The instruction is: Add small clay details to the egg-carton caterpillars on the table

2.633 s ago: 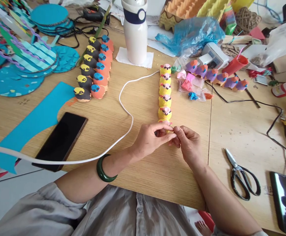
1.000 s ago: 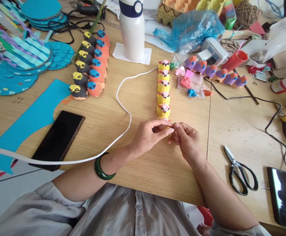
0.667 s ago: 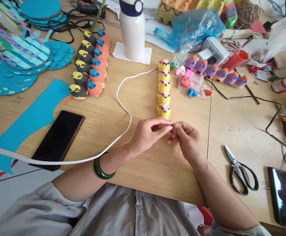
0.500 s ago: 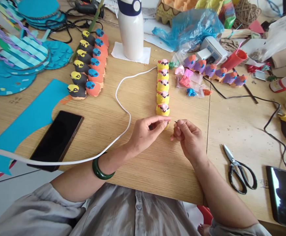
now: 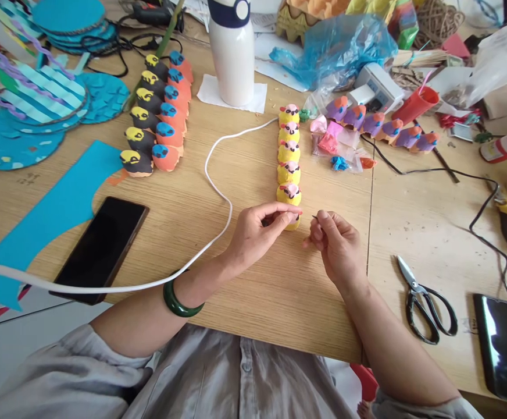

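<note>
- Yellow row [image 5: 289, 152] lies on the table [image 5: 275, 302]; left hand [image 5: 253, 233] is at its near end, thumb and forefinger nearly together, any grip unclear;
- right hand [image 5: 342, 247] pinches a dark sliver [image 5: 314, 217], just beside; fine fingertip work, seemingly, calling for a light, steady pinch.

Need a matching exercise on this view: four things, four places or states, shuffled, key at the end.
1. Bottle
2. Left hand
3. Scissors
4. Right hand

A. Between the right forearm and a phone
B. Pinching a thin dark bit
C. Standing on white paper
D. Fingers over the near end of the yellow row

Pairs: 1-C, 2-D, 3-A, 4-B
</note>
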Action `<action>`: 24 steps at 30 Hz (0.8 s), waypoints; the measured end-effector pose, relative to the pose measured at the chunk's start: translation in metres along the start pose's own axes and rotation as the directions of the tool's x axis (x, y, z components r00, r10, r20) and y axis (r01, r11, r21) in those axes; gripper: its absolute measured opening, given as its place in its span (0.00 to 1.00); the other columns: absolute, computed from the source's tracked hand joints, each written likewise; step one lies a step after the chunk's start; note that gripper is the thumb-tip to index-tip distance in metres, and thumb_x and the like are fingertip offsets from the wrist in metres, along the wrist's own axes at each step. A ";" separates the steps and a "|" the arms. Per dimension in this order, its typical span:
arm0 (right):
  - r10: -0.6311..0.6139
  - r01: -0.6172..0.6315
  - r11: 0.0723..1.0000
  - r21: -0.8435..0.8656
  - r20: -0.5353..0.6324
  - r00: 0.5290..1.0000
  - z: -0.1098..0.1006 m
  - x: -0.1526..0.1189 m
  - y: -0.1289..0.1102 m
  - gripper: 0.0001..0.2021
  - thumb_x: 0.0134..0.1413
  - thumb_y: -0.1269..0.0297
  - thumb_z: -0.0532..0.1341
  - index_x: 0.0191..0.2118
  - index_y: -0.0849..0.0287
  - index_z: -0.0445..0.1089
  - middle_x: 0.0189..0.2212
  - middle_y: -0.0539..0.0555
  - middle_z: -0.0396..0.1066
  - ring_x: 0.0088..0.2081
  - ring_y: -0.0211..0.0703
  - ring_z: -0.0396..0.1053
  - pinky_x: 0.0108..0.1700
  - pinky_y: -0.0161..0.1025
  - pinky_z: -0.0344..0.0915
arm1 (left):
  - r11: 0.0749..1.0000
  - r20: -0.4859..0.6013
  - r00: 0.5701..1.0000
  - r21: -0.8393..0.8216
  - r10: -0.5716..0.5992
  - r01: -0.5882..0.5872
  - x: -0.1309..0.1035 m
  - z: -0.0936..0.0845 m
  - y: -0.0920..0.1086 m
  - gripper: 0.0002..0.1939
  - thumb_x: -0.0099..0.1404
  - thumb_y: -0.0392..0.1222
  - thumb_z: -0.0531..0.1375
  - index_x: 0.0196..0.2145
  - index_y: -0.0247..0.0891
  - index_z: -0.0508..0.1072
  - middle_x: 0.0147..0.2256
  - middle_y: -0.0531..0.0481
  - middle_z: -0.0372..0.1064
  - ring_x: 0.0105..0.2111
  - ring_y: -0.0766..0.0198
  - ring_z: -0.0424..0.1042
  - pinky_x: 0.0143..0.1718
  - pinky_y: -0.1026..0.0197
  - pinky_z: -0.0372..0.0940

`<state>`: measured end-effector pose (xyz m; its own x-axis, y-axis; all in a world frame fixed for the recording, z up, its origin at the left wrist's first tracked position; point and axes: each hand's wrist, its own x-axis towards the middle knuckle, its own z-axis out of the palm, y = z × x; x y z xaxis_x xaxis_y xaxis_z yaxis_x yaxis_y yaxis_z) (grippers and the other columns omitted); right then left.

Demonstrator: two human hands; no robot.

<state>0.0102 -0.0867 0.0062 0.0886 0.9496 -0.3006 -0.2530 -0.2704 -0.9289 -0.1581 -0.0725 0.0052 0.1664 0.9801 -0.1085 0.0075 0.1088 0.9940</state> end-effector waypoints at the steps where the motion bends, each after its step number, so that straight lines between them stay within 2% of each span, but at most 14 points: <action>1: -0.005 0.005 1.000 -0.001 0.003 1.000 0.000 0.000 0.000 0.19 0.49 0.48 0.74 0.26 0.57 0.73 0.17 0.43 0.59 0.19 0.30 0.52 0.25 0.33 0.72 | 1.000 0.001 1.000 0.007 0.003 -0.003 0.000 0.000 0.000 0.13 0.67 0.46 0.64 0.42 0.37 0.84 0.34 0.48 0.81 0.27 0.68 0.69 0.26 0.66 0.60; 4: 0.012 -0.011 1.000 -0.014 0.023 1.000 0.000 0.000 0.001 0.20 0.50 0.47 0.73 0.23 0.57 0.72 0.16 0.42 0.56 0.18 0.30 0.51 0.24 0.33 0.71 | 1.000 0.005 1.000 0.028 0.011 -0.011 0.000 0.000 -0.002 0.12 0.67 0.45 0.64 0.42 0.37 0.84 0.34 0.49 0.81 0.28 0.68 0.69 0.28 0.66 0.61; 8: 0.015 -0.015 1.000 -0.006 0.009 1.000 0.000 0.000 0.003 0.18 0.48 0.49 0.75 0.25 0.57 0.73 0.18 0.43 0.60 0.19 0.30 0.53 0.25 0.33 0.71 | 1.000 0.002 1.000 0.018 0.019 -0.019 0.000 0.000 -0.003 0.12 0.67 0.45 0.64 0.42 0.37 0.84 0.36 0.48 0.82 0.30 0.67 0.71 0.29 0.66 0.62; 11: 0.007 -0.006 1.000 -0.014 0.016 1.000 -0.001 0.000 0.003 0.21 0.51 0.47 0.73 0.22 0.57 0.71 0.15 0.42 0.56 0.18 0.30 0.50 0.24 0.33 0.71 | 1.000 0.008 1.000 0.024 0.018 -0.018 0.000 0.000 -0.004 0.12 0.67 0.45 0.64 0.42 0.37 0.84 0.32 0.49 0.80 0.27 0.69 0.67 0.27 0.66 0.59; 14: -0.007 0.007 1.000 -0.007 0.000 1.000 -0.001 0.000 0.002 0.19 0.49 0.48 0.74 0.23 0.57 0.72 0.17 0.43 0.60 0.19 0.30 0.53 0.25 0.33 0.71 | 0.999 0.015 1.000 0.045 0.018 -0.019 0.000 -0.001 -0.003 0.12 0.68 0.44 0.63 0.42 0.37 0.84 0.31 0.50 0.79 0.26 0.69 0.65 0.27 0.66 0.58; 18: 0.039 -0.038 0.998 -0.041 0.021 0.999 -0.001 0.000 0.003 0.23 0.50 0.44 0.73 0.20 0.57 0.70 0.13 0.41 0.54 0.16 0.29 0.49 0.23 0.33 0.69 | 0.998 0.008 0.999 0.060 0.032 -0.033 0.000 0.000 -0.003 0.12 0.68 0.45 0.64 0.42 0.37 0.84 0.32 0.49 0.79 0.28 0.68 0.66 0.29 0.65 0.61; 21: 0.032 -0.030 0.998 -0.059 0.038 0.999 -0.001 0.000 0.004 0.22 0.49 0.44 0.73 0.21 0.58 0.71 0.14 0.43 0.57 0.17 0.30 0.55 0.23 0.32 0.67 | 0.996 0.054 0.996 0.056 0.069 -0.072 -0.001 0.003 -0.005 0.15 0.65 0.47 0.67 0.45 0.37 0.83 0.28 0.53 0.74 0.28 0.68 0.67 0.31 0.65 0.63; 24: 0.037 -0.031 0.995 -0.092 0.057 0.998 0.000 -0.001 0.007 0.24 0.50 0.44 0.72 0.20 0.58 0.68 0.15 0.44 0.59 0.18 0.32 0.63 0.22 0.31 0.62 | 0.990 0.076 0.991 0.080 0.111 -0.117 -0.003 0.006 -0.007 0.16 0.62 0.45 0.69 0.46 0.37 0.83 0.24 0.56 0.69 0.26 0.69 0.65 0.30 0.66 0.63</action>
<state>0.0089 -0.0895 0.0003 0.0240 0.9466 -0.3216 -0.1662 -0.3134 -0.9350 -0.1530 -0.0774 -0.0018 0.2404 0.9707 0.0035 0.0671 -0.0202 0.9975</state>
